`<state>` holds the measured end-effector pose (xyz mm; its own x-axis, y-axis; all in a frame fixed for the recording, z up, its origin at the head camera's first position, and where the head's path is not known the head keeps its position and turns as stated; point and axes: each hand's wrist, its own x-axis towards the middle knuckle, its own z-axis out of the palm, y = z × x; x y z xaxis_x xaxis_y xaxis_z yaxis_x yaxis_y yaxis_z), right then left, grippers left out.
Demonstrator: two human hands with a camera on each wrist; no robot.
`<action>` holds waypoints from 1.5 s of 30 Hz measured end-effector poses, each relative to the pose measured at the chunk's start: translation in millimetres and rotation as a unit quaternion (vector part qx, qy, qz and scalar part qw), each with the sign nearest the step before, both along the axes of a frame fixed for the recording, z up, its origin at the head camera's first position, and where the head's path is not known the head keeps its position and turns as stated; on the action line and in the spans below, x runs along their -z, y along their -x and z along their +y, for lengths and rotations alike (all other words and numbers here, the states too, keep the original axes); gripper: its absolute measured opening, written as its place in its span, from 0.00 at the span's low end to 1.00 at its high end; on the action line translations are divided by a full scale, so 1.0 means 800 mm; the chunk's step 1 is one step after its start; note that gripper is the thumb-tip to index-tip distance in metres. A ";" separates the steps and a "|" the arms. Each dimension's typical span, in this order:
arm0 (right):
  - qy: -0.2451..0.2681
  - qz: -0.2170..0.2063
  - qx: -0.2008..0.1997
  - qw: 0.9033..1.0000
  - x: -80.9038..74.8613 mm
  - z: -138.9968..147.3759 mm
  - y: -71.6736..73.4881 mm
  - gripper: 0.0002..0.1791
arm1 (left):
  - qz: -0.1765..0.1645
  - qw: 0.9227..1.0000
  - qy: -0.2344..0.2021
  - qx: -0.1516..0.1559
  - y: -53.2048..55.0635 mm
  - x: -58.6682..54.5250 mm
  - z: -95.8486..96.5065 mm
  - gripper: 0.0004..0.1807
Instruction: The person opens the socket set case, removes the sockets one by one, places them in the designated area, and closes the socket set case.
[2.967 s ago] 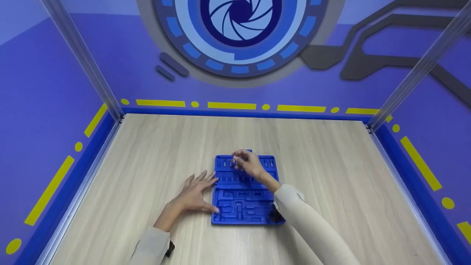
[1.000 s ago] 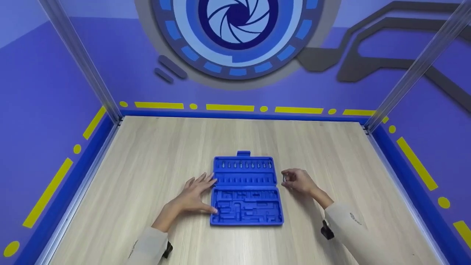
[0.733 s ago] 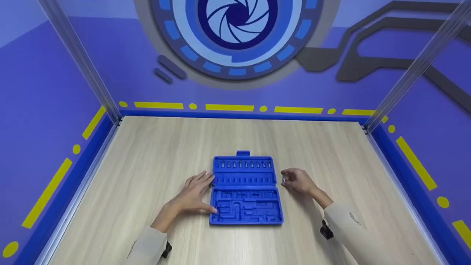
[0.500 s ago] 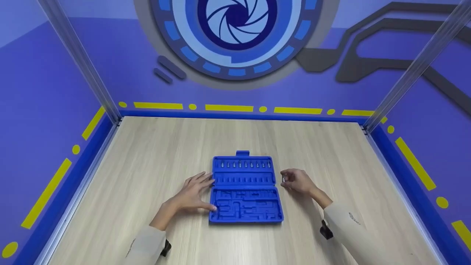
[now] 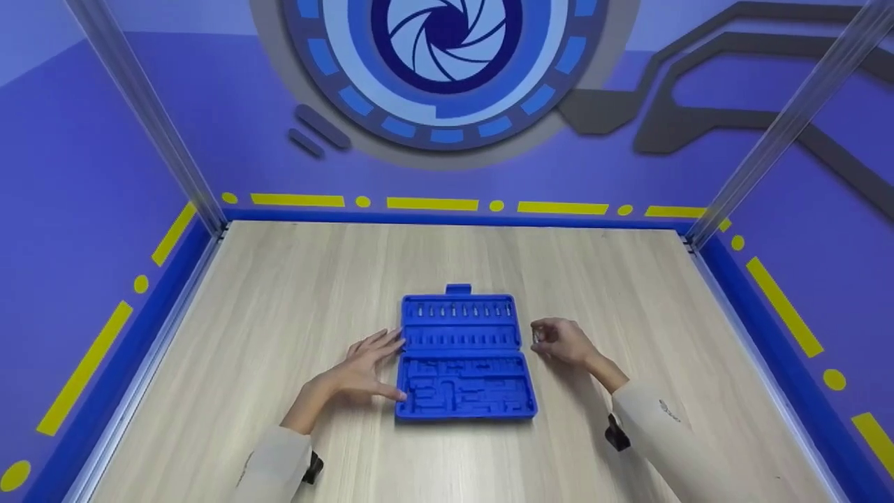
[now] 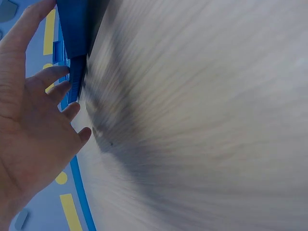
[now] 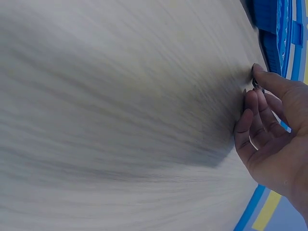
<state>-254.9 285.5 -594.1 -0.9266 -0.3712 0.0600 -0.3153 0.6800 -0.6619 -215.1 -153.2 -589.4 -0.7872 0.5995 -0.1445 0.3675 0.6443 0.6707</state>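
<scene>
An unfolded blue plastic tool case (image 5: 457, 355) lies on the wooden table, both moulded halves facing up. Several small silvery metal pieces (image 5: 464, 310) stand in a row along its far half. The left hand (image 5: 360, 372) rests at the case's left edge, fingers spread and thumb at the near half's rim; the left wrist view shows its palm (image 6: 38, 125) beside the blue wall. To the right of the case, the right hand (image 5: 567, 342) pinches a small silvery metal piece (image 5: 536, 337) low over the table. Its fingertips hide much of that piece, so the exact kind is unclear.
The pale wood table (image 5: 314, 272) is bounded by blue panels with yellow dashes at the back and sides. A blue latch tab (image 5: 458, 288) sticks out from the case's far edge. Black wrist devices (image 5: 617, 433) sit at the sleeves.
From above the case's far row, the right hand has moved to the table at the right, pinching a metal piece; over the last second it holds still. The left hand stays at the case's edge.
</scene>
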 end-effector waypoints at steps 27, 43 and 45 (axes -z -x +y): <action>-0.015 -0.037 -0.034 0.999 -0.048 -0.015 0.028 0.21 | 0.055 0.998 0.022 0.008 -0.007 0.001 0.001 0.68; 0.066 -0.111 -0.091 0.987 -0.039 -0.174 0.049 0.21 | 0.047 0.999 0.018 0.004 -0.007 0.002 0.001 0.67; 0.068 -0.112 -0.092 0.987 -0.037 -0.193 0.049 0.20 | 0.048 0.999 0.015 0.005 -0.007 0.002 0.001 0.67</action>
<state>-294.5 131.2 -564.8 -0.8402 -0.5366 -0.0777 -0.2601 0.5247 -0.8106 -209.3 -152.6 -591.2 -0.7918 0.6046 -0.0868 0.4358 0.6588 0.6132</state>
